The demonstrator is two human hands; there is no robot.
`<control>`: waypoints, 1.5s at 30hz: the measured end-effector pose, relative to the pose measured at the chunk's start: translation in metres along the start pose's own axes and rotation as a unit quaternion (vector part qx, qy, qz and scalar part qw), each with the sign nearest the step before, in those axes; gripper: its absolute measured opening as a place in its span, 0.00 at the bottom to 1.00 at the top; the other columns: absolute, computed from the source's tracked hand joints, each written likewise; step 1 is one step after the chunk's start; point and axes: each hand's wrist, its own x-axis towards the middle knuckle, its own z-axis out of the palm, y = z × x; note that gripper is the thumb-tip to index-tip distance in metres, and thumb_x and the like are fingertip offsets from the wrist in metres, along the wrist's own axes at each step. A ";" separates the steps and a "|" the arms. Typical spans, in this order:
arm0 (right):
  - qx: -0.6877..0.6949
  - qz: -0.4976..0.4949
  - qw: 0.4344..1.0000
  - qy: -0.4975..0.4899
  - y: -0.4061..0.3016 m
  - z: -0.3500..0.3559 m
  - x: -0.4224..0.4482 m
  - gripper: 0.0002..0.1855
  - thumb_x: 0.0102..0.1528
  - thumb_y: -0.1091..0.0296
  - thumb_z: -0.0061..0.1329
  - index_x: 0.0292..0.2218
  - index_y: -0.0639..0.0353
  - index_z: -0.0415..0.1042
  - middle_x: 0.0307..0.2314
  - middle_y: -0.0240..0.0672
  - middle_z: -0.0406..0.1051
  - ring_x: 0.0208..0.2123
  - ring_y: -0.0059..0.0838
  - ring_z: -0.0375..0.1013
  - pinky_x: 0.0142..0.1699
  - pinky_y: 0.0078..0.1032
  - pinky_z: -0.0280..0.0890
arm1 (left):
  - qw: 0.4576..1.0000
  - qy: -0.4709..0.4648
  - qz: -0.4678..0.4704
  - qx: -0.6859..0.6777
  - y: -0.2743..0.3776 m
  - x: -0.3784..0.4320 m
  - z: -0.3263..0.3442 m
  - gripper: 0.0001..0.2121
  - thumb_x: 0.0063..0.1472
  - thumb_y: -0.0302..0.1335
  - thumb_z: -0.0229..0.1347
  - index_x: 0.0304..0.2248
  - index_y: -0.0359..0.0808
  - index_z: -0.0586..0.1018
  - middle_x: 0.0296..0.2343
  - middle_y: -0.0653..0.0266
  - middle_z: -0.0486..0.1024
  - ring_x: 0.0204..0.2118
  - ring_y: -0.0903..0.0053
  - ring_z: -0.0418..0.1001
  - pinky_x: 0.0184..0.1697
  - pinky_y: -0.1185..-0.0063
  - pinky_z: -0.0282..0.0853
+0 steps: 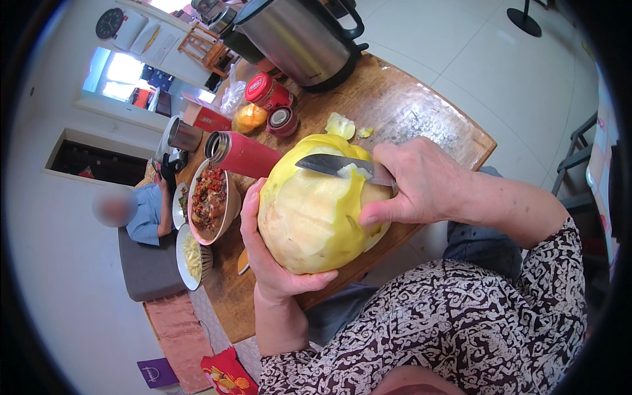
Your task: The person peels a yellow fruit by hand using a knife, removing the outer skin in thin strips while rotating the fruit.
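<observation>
My left hand (276, 261) is wrapped round the lower left side of a large yellow pomelo-like fruit (301, 222), whose skin is partly pared off. In my right hand (419, 182) is a kitchen knife (326, 163); its blade lies flat against the fruit's upper side, with a pale shaving on it. The right thumb presses on the strip of yellow peel below the blade. The knife's handle is hidden in the hand. Cut pieces of peel (340, 126) lie on the wooden table (395, 98) beyond the fruit.
Close behind the fruit is a pink thermos (252, 155). A bowl of cooked food (210, 197) and a bowl of pale shreds (193, 257) stand left. A steel kettle (306, 44), red jar (266, 91) and steel cup (184, 136) stand farther back. A person (148, 212) sits beyond the table.
</observation>
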 end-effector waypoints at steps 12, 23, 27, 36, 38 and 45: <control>-0.026 0.030 0.997 0.065 -0.010 0.007 -0.013 0.50 0.42 0.16 0.48 0.30 0.68 0.63 0.18 0.47 0.68 0.21 0.50 0.73 0.28 0.38 0.69 | 1.000 0.009 -0.006 0.007 0.005 0.001 0.002 0.64 0.33 0.42 0.77 0.63 0.30 0.48 0.61 0.44 0.50 0.62 0.55 0.57 0.65 0.61 0.54; -0.042 -0.006 0.992 0.122 -0.009 0.015 -0.012 0.49 0.42 0.15 0.47 0.30 0.65 0.61 0.19 0.41 0.67 0.22 0.45 0.73 0.28 0.36 0.69 | 0.999 0.028 -0.022 -0.011 0.007 0.000 0.005 0.63 0.33 0.41 0.77 0.63 0.30 0.48 0.61 0.44 0.50 0.62 0.55 0.57 0.65 0.61 0.54; -0.079 -0.027 0.983 0.161 -0.008 0.024 -0.014 0.47 0.44 0.17 0.45 0.29 0.64 0.61 0.19 0.40 0.66 0.22 0.43 0.72 0.27 0.34 0.68 | 1.000 0.020 -0.007 -0.009 0.005 0.003 0.004 0.63 0.33 0.41 0.77 0.63 0.29 0.48 0.61 0.44 0.50 0.62 0.55 0.57 0.65 0.61 0.54; -0.163 -0.055 0.960 0.222 -0.013 0.014 -0.012 0.46 0.44 0.19 0.47 0.29 0.64 0.63 0.19 0.43 0.68 0.21 0.43 0.74 0.26 0.33 0.70 | 0.999 0.027 -0.028 -0.018 0.005 0.004 0.006 0.63 0.34 0.40 0.77 0.63 0.29 0.48 0.61 0.45 0.51 0.62 0.56 0.57 0.65 0.62 0.55; -0.145 -0.049 0.961 0.229 -0.011 0.015 -0.011 0.46 0.43 0.17 0.46 0.29 0.63 0.61 0.19 0.41 0.64 0.21 0.41 0.70 0.27 0.33 0.67 | 0.999 0.023 -0.032 -0.016 0.004 0.005 0.005 0.63 0.34 0.40 0.77 0.63 0.29 0.48 0.61 0.45 0.51 0.62 0.56 0.58 0.65 0.62 0.55; -0.196 -0.090 0.953 0.215 -0.011 0.015 -0.011 0.42 0.46 0.20 0.47 0.27 0.61 0.64 0.18 0.40 0.68 0.18 0.38 0.73 0.22 0.29 0.70 | 0.999 0.029 -0.035 -0.026 0.006 0.003 0.007 0.63 0.34 0.39 0.77 0.63 0.29 0.48 0.61 0.45 0.50 0.62 0.56 0.58 0.65 0.62 0.55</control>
